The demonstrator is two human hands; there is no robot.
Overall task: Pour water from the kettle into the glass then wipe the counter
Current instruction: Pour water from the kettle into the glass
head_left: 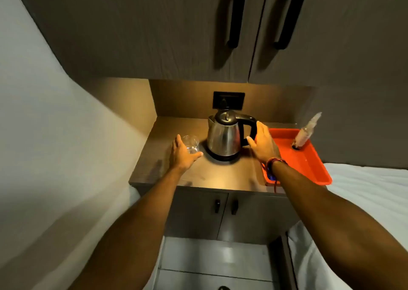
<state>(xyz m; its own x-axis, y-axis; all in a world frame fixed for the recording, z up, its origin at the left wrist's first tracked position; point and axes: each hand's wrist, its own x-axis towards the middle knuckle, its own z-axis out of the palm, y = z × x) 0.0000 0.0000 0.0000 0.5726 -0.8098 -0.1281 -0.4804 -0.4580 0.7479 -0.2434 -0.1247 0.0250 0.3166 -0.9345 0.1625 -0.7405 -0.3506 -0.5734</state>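
Both forearms reach in; left hand (184, 153) cups glass (191, 145) on counter (220, 177), fingers loosely curled. Right hand (262, 145) open, just short of kettle (224, 135) handle. Kettle prob heavy w/ water, steel slick: grab handle. Glass fragile.

a brown wood-grain surface (220, 177) sits in a lit niche. a steel kettle (224, 138) stands on its black base (223, 157) near the centre. at its 9 o'clock, just beside it, stands a clear glass (191, 144). at its 3 o'clock an orange tray (309, 164) lies on the surface, its near corner overhanging the edge.
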